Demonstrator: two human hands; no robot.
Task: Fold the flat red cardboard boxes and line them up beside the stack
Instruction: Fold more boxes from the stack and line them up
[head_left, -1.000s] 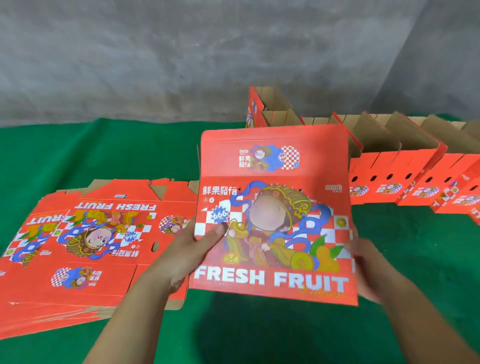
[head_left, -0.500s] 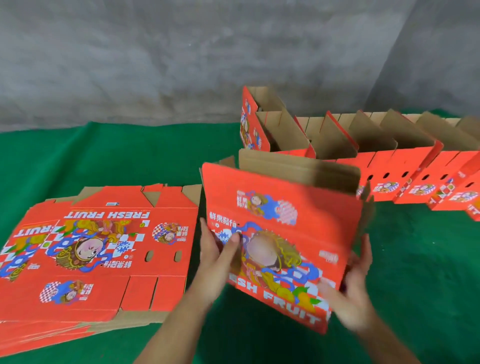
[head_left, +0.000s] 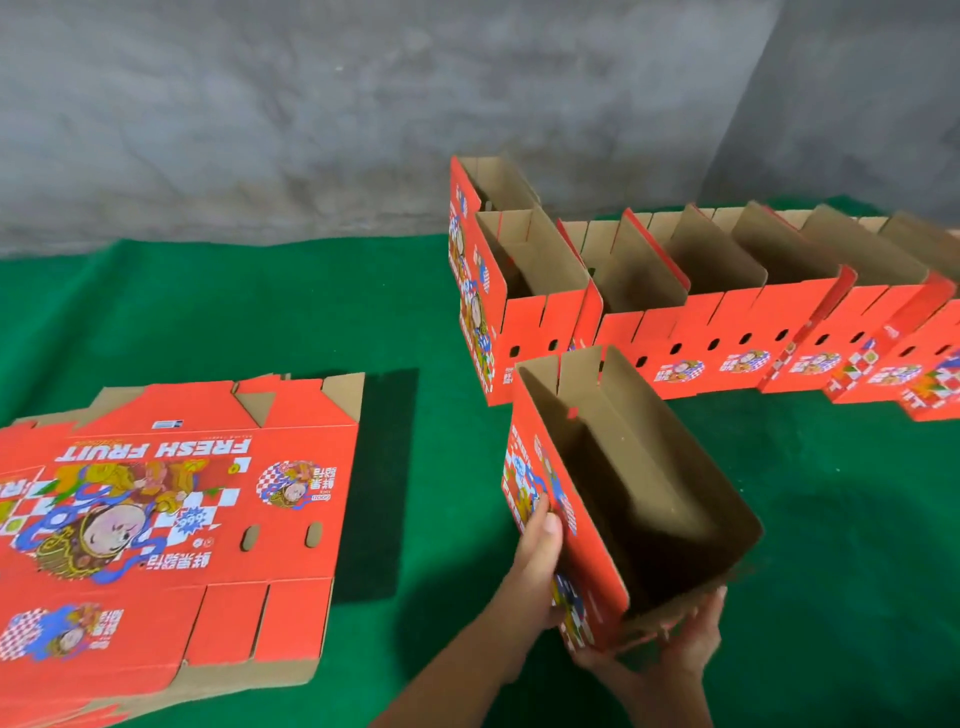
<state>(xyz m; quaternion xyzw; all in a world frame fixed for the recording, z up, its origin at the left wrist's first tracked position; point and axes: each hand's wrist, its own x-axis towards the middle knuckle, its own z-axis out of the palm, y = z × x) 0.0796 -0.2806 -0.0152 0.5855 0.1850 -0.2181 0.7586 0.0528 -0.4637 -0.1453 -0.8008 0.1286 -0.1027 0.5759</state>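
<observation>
Both hands held the opened box (head_left: 623, 499): left hand (head_left: 537, 558) pressed its printed side, right hand (head_left: 675, 644) cupped the near end, keeping it square.

Green felt-like cloth (head_left: 218, 312) covers the work surface. Grey mottled concrete wall (head_left: 311, 114) stands behind it, meeting the cloth's far edge.

Even soft light, dark shadow right of flat stack (head_left: 156, 519), slight blur, wide-angle edge bending
</observation>
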